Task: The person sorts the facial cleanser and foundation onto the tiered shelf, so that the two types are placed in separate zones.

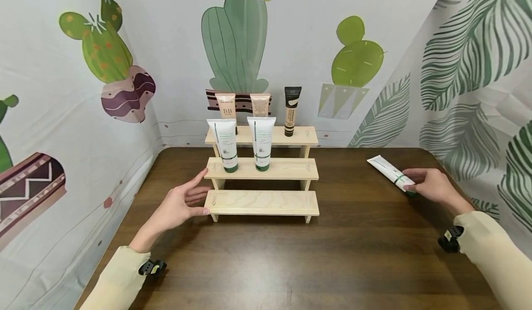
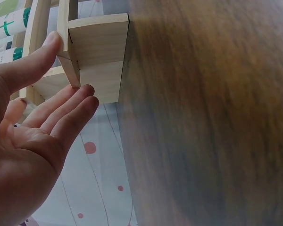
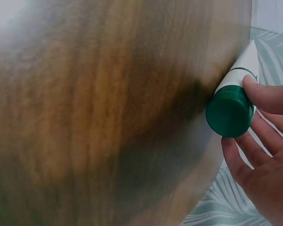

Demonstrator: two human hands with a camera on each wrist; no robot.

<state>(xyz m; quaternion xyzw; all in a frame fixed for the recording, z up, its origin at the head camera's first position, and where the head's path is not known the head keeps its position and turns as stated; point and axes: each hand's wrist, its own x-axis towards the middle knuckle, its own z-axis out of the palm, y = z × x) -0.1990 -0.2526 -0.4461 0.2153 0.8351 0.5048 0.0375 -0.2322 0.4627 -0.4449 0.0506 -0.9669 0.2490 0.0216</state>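
Observation:
My right hand (image 1: 432, 187) pinches a white squeeze tube (image 1: 388, 170) near its capped end, at the table's right. In the right wrist view its round green cap (image 3: 228, 114) faces the camera, with the thumb on one side and fingers on the other. My left hand (image 1: 180, 203) touches the left end of a three-step wooden display stand (image 1: 262, 203), its fingers fairly straight. The left wrist view shows the thumb (image 2: 49, 44) against a step's edge. Two similar white tubes, one left (image 1: 226, 143) and one right (image 1: 262, 143), stand caps down on the middle step.
On the top step stand two pinkish BB cream tubes, partly hidden by the white ones, and a black-and-beige tube (image 1: 292, 113). The stand sits on a dark wooden table (image 1: 266, 264). Behind hangs a cloth backdrop (image 1: 299, 33) printed with cacti and leaves.

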